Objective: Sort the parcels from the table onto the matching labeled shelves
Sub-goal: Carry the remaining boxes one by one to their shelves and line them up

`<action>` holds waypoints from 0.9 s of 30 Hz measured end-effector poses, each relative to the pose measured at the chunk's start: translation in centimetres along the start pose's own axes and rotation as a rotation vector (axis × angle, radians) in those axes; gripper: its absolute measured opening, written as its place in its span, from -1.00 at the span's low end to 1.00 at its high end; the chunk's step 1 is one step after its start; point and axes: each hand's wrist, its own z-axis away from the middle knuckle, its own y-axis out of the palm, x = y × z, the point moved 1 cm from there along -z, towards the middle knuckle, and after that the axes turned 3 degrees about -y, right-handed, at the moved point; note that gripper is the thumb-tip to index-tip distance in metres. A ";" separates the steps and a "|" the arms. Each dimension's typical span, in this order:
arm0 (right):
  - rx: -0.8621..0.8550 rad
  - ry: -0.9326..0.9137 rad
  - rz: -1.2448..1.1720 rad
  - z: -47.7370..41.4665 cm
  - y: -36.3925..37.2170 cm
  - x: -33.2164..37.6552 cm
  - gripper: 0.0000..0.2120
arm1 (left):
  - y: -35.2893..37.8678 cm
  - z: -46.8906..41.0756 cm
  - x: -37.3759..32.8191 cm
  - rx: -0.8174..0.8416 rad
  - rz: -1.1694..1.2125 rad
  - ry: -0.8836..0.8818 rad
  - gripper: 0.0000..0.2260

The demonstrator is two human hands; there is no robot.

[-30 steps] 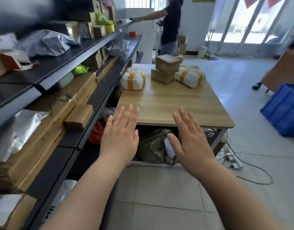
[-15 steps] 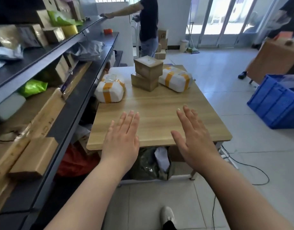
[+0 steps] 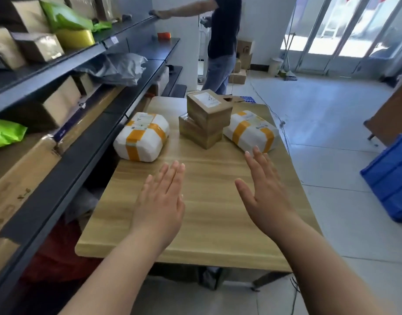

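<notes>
On the wooden table (image 3: 209,223) lie two white parcels with orange tape, one at the left (image 3: 142,136) and one at the right (image 3: 251,130). Between them two brown cardboard boxes are stacked, the upper box (image 3: 209,110) on the lower box (image 3: 199,134). My left hand (image 3: 160,205) hovers flat over the table's middle, fingers straight, holding nothing. My right hand (image 3: 263,192) is also spread flat, its fingertips close to the right white parcel. Dark shelves (image 3: 82,142) run along the left, loaded with boxes and bags.
A person (image 3: 220,42) stands beyond the table with a hand on the top shelf. A blue crate (image 3: 391,178) sits on the floor at the right. Cables trail on the floor by the table's right side. Bags are stuffed under the table.
I have come closer to the table; both hands have moved forward over its top, the right one reaching near the right white parcel. Both hands stay flat and hold nothing.
</notes>
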 end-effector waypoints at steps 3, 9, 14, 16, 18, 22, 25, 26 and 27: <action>0.040 0.017 -0.034 -2.5 1.7 -1.3 -0.42 | 1.5 -2.4 1.4 0.016 0.002 -0.037 -0.46; 0.054 0.053 -0.025 -7.3 4.3 -1.9 -0.41 | 2.8 -8.0 3.6 0.079 0.031 -0.026 -0.44; 0.057 0.088 -0.008 -12.7 5.4 -1.1 -0.40 | 2.9 -14.6 6.0 0.101 0.029 0.006 -0.45; 0.049 0.114 -0.013 -14.6 5.8 -0.9 -0.41 | 2.9 -17.2 6.4 0.113 0.043 0.028 -0.45; 0.041 0.140 -0.005 -16.1 6.2 -1.0 -0.41 | 3.1 -19.5 6.6 0.125 0.070 0.062 -0.44; 0.049 0.191 0.004 -18.6 6.8 -1.3 -0.41 | 3.8 -23.1 6.7 0.138 0.101 0.118 -0.45; 0.057 0.209 0.009 -21.0 7.3 -1.9 -0.40 | 4.5 -25.3 6.8 0.173 0.139 0.142 -0.44; 0.057 0.209 0.004 -21.9 7.6 -2.2 -0.41 | 4.7 -25.9 6.8 0.183 0.149 0.145 -0.44; 0.062 0.212 -0.001 -22.9 7.9 -2.5 -0.41 | 5.0 -26.5 6.9 0.191 0.159 0.146 -0.45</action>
